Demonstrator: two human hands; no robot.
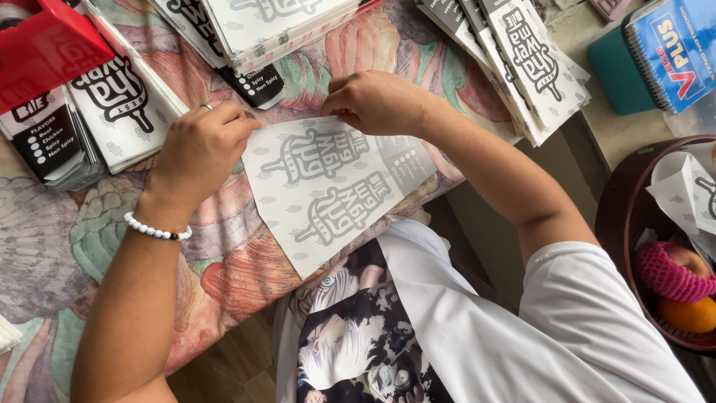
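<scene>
A white printed paper sheet (328,190) with grey lettering lies flat on a floral cloth (67,239) in front of me. My left hand (200,153), wearing a ring and a white bead bracelet, pinches the sheet's left edge. At the sheet's far edge, my right hand (377,101) grips the paper with curled fingers. Both hands press the sheet down against the cloth.
Stacks of printed white paper sleeves lie at the left (112,104), top middle (261,30) and top right (522,60). A red box (45,45) sits top left. A blue spiral notebook (671,48) and a brown basket (623,216) with fruit stand at right.
</scene>
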